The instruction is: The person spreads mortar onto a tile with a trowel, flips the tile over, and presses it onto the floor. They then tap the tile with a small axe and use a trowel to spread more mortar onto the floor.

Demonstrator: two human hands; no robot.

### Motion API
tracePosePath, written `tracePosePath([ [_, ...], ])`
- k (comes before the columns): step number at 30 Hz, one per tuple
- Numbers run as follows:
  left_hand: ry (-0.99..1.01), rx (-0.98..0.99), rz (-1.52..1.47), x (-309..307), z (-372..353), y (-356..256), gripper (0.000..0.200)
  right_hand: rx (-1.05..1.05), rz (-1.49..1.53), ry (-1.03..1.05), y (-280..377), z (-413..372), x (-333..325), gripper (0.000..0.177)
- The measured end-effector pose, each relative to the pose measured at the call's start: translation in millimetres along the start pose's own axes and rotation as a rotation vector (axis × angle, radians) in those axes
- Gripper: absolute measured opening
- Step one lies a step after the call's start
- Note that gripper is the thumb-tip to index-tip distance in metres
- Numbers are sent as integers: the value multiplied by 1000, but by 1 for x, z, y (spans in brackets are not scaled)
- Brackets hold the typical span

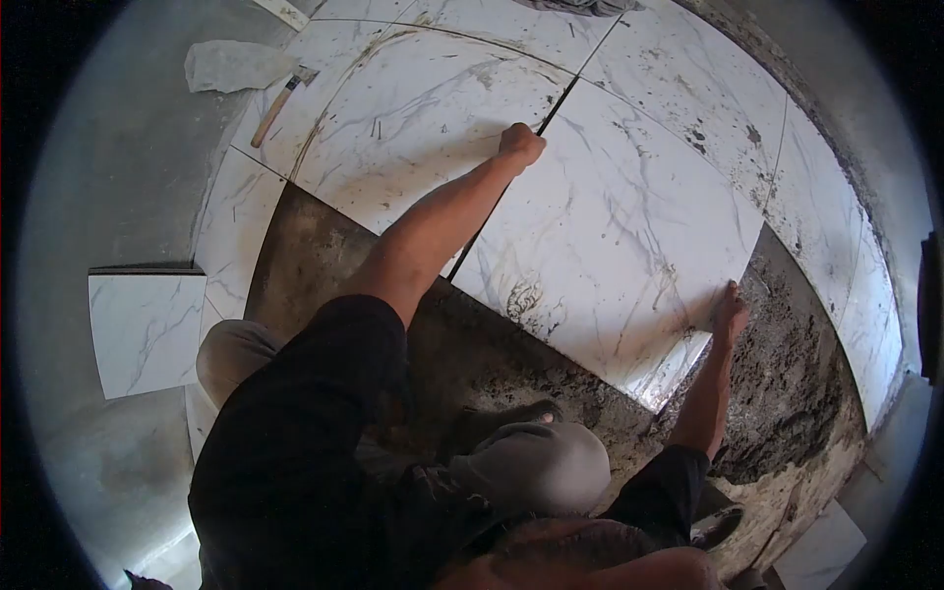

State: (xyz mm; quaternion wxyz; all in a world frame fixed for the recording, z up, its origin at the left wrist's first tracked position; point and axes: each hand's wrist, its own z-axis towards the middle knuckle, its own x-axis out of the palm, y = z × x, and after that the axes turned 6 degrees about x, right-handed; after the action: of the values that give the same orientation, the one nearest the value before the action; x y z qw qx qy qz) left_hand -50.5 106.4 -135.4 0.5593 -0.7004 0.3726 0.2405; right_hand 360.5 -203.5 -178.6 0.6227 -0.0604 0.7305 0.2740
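A large white marbled tile [610, 226] lies in front of me, with a dark gap along its left side. My left hand [522, 144] is closed at that gap, near the tile's upper left edge; its fingertips are hidden. At the tile's right edge is my right hand [730, 313], its fingers closed on the edge near the lower right corner. Dark wet mortar [787, 364] shows beside and below this edge. To the left of the gap lies another marbled tile [423, 123] with dirt smears.
A hammer [274, 114] with a wooden handle and a pale plastic bag [236, 66] lie at the upper left. Cut tiles [147, 332] lean at the left. My knees are below the tile's front edge. A loose tile piece [821, 551] is at the lower right.
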Motion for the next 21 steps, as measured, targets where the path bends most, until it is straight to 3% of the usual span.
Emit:
tracePosePath([
  [3, 53, 89, 15, 5, 21, 19, 32, 42, 11, -34, 2, -5, -3, 69],
  [5, 106, 146, -321, 15, 45, 39, 24, 54, 0, 0, 4, -2, -6, 68],
  [6, 261, 157, -643, -23, 13, 11, 18, 62, -10, 38, 4, -3, -6, 67],
  [7, 258, 157, -641, -37, -4, -1, 18, 61, -7, 39, 6, -3, -6, 67],
  [9, 77, 604, 41, -52, -24, -18, 40, 55, -60, 67, 7, -4, -12, 60],
  [10, 208, 724, 79, -47, -27, -1, 60, 56, -54, 61, 13, -9, -22, 60],
  [11, 328, 692, 176, -39, -30, 13, 68, -28, -15, 82, 17, -17, -32, 52],
  [13, 371, 767, 389, -35, -46, 32, 74, -107, 15, 91, 29, -34, -45, 46],
  [17, 356, 762, 432, -34, -53, 38, 76, -249, -80, 118, 22, -40, -32, 40],
  [19, 368, 799, 398, -34, -49, 43, 78, -389, -26, 9, 13, -41, -20, 37],
  [21, 354, 812, 398, -31, -45, 44, 79, -377, -8, -33, 12, -42, -13, 36],
])
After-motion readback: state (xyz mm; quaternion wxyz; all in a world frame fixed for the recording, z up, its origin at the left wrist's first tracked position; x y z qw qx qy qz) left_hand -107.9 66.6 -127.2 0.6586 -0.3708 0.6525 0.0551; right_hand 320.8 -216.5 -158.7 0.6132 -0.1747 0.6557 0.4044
